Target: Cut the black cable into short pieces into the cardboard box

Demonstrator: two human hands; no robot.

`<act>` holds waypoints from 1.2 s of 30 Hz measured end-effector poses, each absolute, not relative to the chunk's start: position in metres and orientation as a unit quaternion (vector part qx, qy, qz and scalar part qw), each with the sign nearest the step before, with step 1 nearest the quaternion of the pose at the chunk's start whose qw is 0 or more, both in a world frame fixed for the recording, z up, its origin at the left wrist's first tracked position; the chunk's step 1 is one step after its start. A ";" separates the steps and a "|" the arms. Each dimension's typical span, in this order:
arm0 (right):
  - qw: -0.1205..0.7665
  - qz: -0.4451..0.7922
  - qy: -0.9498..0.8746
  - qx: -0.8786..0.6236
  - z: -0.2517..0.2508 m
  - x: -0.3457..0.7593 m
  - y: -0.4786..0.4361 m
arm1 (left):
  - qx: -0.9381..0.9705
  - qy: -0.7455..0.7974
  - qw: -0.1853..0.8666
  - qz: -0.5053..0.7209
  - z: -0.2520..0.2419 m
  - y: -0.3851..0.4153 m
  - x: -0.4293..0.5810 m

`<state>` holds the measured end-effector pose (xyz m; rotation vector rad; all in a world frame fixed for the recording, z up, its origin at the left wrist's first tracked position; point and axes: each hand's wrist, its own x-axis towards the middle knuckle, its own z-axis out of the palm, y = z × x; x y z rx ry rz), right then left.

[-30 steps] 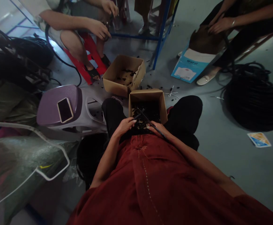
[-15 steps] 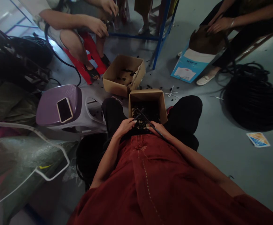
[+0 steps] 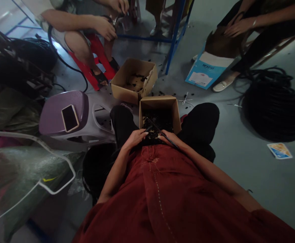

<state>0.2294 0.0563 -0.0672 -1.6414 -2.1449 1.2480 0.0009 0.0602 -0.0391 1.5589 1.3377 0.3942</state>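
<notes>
My left hand is closed, thumb and fingers pinching a short black strip over the near side of a cardboard box. Across from it, my right hand is wrapped round a long, thin dark rod. The rod slants up and left over the box, and its other end lies along my right wrist. Its exact kind cannot be made out. Inside the box, between my knees, lie many small black pieces. The two hands are apart.
A second cardboard box stands beyond mine. At left is a purple-topped stool with a phone. A blue box and a large black coil are at right. Two people sit working; one holds scissors.
The black strip at my left hand and the rod at my right have shifted slightly and no longer cross as clearly. The co-worker's scissors have come into view.
</notes>
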 end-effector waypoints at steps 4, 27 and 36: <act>0.084 0.413 -0.718 -0.554 -0.065 0.230 0.055 | 0.634 0.555 0.514 0.162 -0.039 0.061 0.002; 0.121 0.511 -0.670 -0.525 -0.057 0.235 0.050 | 0.469 0.515 0.615 0.368 -0.016 0.071 -0.010; 0.105 0.506 -0.686 -0.512 -0.056 0.229 0.052 | 0.476 0.538 0.595 0.361 -0.032 0.072 -0.004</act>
